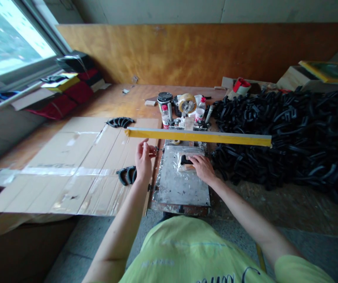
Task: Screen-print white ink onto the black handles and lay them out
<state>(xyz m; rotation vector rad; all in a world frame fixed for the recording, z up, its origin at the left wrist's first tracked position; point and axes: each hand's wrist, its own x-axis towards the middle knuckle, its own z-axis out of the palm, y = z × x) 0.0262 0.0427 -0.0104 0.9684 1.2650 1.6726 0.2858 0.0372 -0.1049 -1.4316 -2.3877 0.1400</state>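
Observation:
My right hand [203,168] has its fingers on a black curved plastic piece [185,160], which sits on a small pale block [186,168] fixed to a grey metal plate [180,188]. Left of the plate, my left hand [144,159] is raised with its fingers loosely bent and apart; I see nothing in it. Close to its fingertips, a small dark fitting [159,149] sticks out at the plate's side. Just beyond both hands, a long yellow-and-grey frame bar [198,137] spans across. Partly behind my left wrist lies a row of black curved pieces [126,175] on cardboard.
A flattened cardboard sheet [68,157] covers the left side, with another row of black pieces [120,122] at its far edge. A large heap of black pieces [274,137] fills the right. Bottles, a tub [165,97] and a tape roll [187,103] stand behind the bar.

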